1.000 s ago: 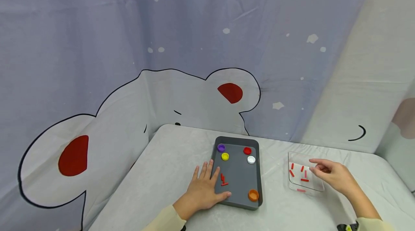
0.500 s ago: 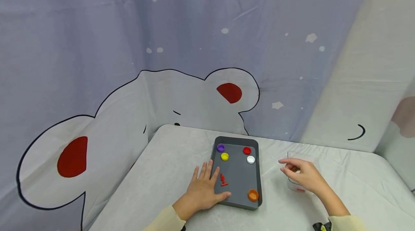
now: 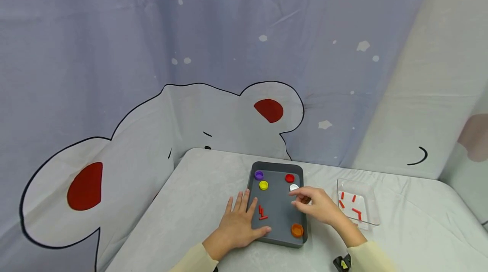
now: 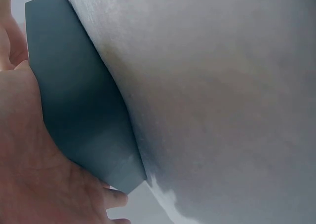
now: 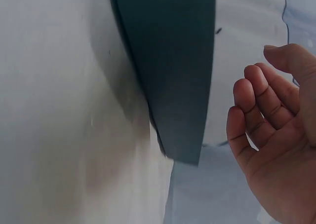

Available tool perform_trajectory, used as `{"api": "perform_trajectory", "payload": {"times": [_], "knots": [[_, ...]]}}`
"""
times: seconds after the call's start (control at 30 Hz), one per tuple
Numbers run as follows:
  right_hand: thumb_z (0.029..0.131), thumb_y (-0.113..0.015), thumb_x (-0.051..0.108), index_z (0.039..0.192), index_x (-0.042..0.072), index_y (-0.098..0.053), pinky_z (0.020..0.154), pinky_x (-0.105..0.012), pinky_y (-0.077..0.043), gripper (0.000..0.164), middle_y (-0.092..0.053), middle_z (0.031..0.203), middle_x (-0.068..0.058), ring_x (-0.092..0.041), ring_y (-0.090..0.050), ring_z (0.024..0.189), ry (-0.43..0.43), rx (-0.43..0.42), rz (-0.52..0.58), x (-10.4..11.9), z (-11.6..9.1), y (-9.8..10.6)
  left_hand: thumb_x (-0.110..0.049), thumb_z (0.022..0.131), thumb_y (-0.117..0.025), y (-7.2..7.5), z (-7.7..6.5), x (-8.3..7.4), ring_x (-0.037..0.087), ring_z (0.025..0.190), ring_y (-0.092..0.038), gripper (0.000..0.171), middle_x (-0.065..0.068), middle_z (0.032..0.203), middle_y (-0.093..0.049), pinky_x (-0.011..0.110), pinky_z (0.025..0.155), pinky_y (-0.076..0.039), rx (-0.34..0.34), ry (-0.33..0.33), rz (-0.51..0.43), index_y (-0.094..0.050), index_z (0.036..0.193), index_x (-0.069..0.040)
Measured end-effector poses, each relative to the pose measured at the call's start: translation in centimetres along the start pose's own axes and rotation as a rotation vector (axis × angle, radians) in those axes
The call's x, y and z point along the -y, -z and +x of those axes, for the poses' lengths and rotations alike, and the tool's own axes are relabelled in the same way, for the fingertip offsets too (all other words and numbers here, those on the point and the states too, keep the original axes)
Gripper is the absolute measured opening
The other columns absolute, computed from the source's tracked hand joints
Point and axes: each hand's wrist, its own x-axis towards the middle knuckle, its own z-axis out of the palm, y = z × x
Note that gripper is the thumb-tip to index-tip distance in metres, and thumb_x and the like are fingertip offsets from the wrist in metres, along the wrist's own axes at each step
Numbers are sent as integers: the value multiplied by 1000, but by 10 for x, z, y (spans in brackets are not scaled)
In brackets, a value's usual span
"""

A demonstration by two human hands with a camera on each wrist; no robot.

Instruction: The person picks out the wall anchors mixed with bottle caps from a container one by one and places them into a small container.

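My left hand (image 3: 238, 225) lies with fingers spread over the near left edge of a grey tray (image 3: 280, 208). Its palm is against the tray's outer wall (image 4: 79, 95) in the left wrist view. Three small red sticks (image 3: 263, 217) lie in the tray near its fingers. My right hand (image 3: 318, 206) hovers over the tray's right side, fingers loosely bent, thumb and index apart, nothing visible between them. Just past its fingertips is a white round cap (image 3: 293, 187), partly covered. In the right wrist view the hand (image 5: 276, 130) appears beside the tray wall.
The tray also bears round caps in purple (image 3: 259, 175), yellow (image 3: 263, 185) and red (image 3: 289, 178), and a larger orange one (image 3: 297, 230). At right stands a clear box (image 3: 373, 210) with several red sticks (image 3: 356, 211). A printed curtain (image 3: 213, 43) hangs behind.
My right hand has moved left from the clear box to above the tray, uncovering the box and its red sticks. The left hand has stayed on the tray edge.
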Motion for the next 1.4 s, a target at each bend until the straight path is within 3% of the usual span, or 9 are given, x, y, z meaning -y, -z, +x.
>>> {"api": "perform_trajectory", "payload": {"times": [0.2, 0.73, 1.4], "knots": [[92, -75, 16, 113, 0, -73, 67, -23, -53, 26, -66, 82, 9, -2, -57, 71, 4, 92, 40, 4, 14, -16, -85, 87, -40, 0, 0, 0, 35, 156, -7, 101, 14, 170, -9, 61, 122, -5, 6, 5, -3, -32, 160, -15], [90, -78, 15, 116, 0, -72, 63, -21, -50, 31, -64, 81, 11, 0, -55, 69, -3, 271, 9, 9, 36, -45, -83, 89, -39, 4, -2, 0, 36, 156, -6, 101, 15, 170, -7, 62, 121, -4, 17, -10, 2, -30, 161, -13], [82, -84, 13, 106, 4, -75, 63, -20, -48, 27, -61, 74, 12, 1, -53, 66, -18, 377, -102, 3, 49, -61, -85, 88, -37, 1, 0, 2, 36, 156, -4, 102, 14, 170, -5, 62, 121, -4, 31, -11, 9, -27, 162, -15]]}}
